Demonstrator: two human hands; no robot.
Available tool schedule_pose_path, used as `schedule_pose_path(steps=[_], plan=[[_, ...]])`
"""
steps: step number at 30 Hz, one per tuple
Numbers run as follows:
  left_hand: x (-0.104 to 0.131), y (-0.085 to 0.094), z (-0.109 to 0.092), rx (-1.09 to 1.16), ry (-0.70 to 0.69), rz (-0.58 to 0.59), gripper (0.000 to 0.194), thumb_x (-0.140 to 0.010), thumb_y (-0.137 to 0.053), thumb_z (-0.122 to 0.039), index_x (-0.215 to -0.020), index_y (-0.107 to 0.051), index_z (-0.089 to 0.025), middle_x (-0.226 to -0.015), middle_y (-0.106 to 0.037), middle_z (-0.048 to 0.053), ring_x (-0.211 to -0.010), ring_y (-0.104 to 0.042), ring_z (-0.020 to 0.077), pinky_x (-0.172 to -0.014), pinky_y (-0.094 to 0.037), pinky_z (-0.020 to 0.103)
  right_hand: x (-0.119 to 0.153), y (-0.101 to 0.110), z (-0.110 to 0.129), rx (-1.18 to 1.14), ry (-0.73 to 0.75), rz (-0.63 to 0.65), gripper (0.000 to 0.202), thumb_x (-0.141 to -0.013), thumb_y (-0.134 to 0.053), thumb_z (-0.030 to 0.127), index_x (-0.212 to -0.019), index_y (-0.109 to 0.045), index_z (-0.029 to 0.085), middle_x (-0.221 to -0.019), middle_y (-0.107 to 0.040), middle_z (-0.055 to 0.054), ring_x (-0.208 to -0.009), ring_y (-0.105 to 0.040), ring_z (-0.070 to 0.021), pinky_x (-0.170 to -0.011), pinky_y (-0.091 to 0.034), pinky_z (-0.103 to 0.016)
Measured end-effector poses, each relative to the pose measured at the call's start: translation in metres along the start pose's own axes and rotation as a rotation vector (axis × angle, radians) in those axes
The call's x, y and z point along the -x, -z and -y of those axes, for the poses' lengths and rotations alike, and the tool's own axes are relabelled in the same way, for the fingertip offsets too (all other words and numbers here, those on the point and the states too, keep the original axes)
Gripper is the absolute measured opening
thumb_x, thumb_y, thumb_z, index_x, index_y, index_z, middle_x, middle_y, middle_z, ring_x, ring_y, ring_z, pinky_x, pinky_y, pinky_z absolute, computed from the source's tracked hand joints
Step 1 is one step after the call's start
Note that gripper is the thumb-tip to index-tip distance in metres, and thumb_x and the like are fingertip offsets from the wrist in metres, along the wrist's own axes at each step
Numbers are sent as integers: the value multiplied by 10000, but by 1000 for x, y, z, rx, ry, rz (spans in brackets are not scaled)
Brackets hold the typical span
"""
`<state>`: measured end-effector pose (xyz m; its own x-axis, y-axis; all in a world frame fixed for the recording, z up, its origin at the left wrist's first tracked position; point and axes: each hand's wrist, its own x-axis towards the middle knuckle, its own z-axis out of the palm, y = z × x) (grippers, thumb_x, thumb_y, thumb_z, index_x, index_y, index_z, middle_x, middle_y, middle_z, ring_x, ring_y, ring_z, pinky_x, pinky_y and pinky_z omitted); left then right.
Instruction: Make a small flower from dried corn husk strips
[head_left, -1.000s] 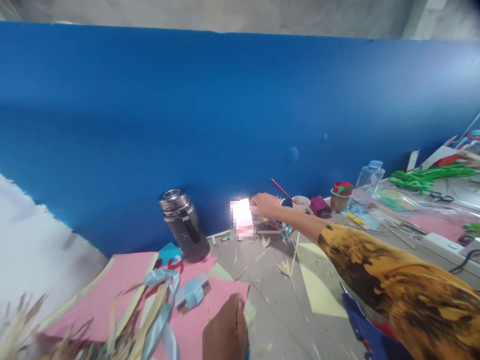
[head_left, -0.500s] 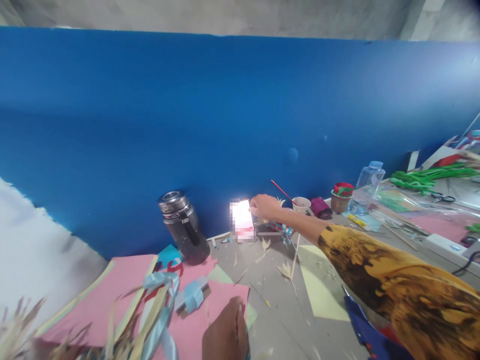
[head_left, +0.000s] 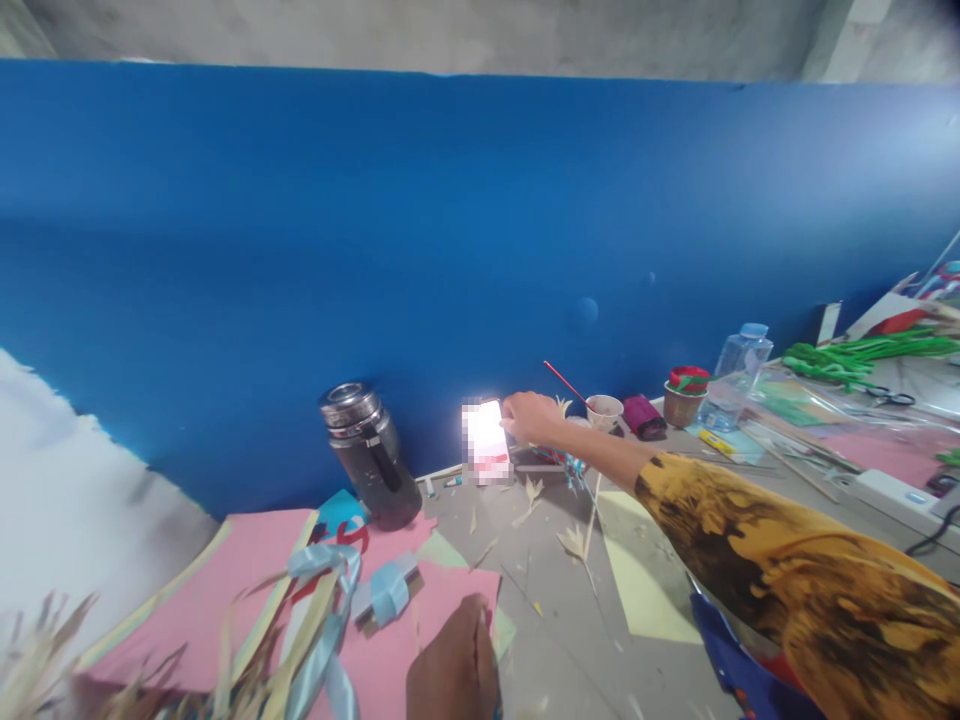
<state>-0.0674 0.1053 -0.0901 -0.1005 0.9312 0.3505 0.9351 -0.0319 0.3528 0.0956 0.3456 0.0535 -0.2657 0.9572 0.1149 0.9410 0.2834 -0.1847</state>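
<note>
My right hand (head_left: pixel 529 417) reaches out to the blue wall, its fingers closed at the right edge of a lit phone (head_left: pixel 489 436) that leans there, screen partly blurred. My left hand (head_left: pixel 456 665) is low in the view over pink paper (head_left: pixel 382 660), its fingers curled together; whatever it may hold is hidden. Left of the phone stands a dark flask (head_left: pixel 375 460) with a steel top. A roll of light blue ribbon (head_left: pixel 390 592) lies on the pink paper. Pale dried flowers (head_left: pixel 574 543) lie on the grey table (head_left: pixel 547 620).
On the right are a paper cup (head_left: pixel 604 410) with a red stick, a small pot (head_left: pixel 684 402) with a red flower, a plastic bottle (head_left: pixel 735 380), green stems (head_left: pixel 862 355), scissors (head_left: pixel 892 397) and a power strip (head_left: pixel 900 500). A blue tool (head_left: pixel 731 650) lies beneath my right sleeve.
The whole view has shifted very slightly. Both hands stay in nearly the same places, my right hand still at the phone's edge.
</note>
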Motion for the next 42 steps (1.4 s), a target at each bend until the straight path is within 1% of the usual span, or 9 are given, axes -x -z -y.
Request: schedule_pose_path(steps=[4, 12, 17, 22, 27, 30, 33, 37, 42], plan=[[0, -1, 1, -18, 2, 11, 354, -996, -330, -263, -849, -652, -269, -714, -708, -8, -646, -671, 155, -627, -446, 234, 0, -1, 0, 1, -3, 4, 200, -845, -641, 317, -962, -772, 220, -1042, -772, -125, -982, -719, -274, -804, -504, -320], [1, -3, 3, -30, -15, 8, 347, -1000, -334, -266, -852, -648, -268, -719, -708, -11, -633, -664, 156, -612, -436, 235, -1, -5, -1, 2, -3, 2, 179, -828, -661, 317, -936, -765, 220, -1023, -774, -118, -980, -720, -276, -795, -505, -315], [1, -4, 3, -23, -13, -6, 352, -1003, -334, -270, -837, -643, -266, -710, -703, -11, -621, -661, 151, -606, -432, 230, -1, -4, -1, -6, 3, 5, 184, -814, -667, 309, -950, -769, 238, -1034, -776, -102, -974, -721, -270, -790, -506, -313], [0, -4, 2, -28, -9, -24, 337, -991, -354, -257, -816, -642, -268, -675, -681, -20, -602, -639, 149, -604, -427, 234, -1, -3, -2, -10, -5, 19, 201, -801, -672, 303, -951, -782, 230, -1025, -779, -112, -950, -725, -260, -785, -505, -299], [1, -5, 4, -33, -14, -15, 367, -1001, -329, -251, -835, -656, -268, -706, -702, -16, -625, -648, 147, -619, -433, 237, -4, -2, -3, -10, -5, 0, 229, -843, -620, 323, -976, -784, 235, -1012, -781, -115, -958, -722, -265, -782, -503, -303], [1, -7, 5, -44, -12, -6, 365, -1000, -332, -248, -845, -661, -270, -736, -720, -15, -638, -664, 151, -627, -441, 245, -5, -1, -2, -11, -3, -9, 251, -880, -587, 368, -949, -784, 229, -988, -782, -118, -951, -724, -265, -773, -502, -302], [0, -8, 5, -52, -6, -6, 357, -997, -340, -248, -853, -666, -278, -748, -732, -14, -651, -679, 156, -639, -446, 244, -5, 0, 0, -11, -5, -14, 267, -903, -569, 380, -945, -779, 221, -988, -780, -124, -947, -726, -262, -784, -501, -308], [0, -5, 4, -67, 6, 13, 351, -989, -343, -240, -871, -670, -280, -752, -739, -5, -681, -690, 164, -645, -446, 241, -3, -2, 1, -7, -10, -21, 249, -901, -589, 369, -982, -771, 218, -1040, -772, -132, -978, -721, -265, -810, -500, -317], [0, -3, 4, -47, 3, 28, 331, -984, -354, -244, -867, -662, -275, -730, -723, -7, -686, -689, 166, -635, -441, 242, -1, -5, 0, -14, -12, -21, 250, -884, -602, 366, -973, -775, 209, -1026, -775, -142, -969, -722, -272, -801, -502, -320]])
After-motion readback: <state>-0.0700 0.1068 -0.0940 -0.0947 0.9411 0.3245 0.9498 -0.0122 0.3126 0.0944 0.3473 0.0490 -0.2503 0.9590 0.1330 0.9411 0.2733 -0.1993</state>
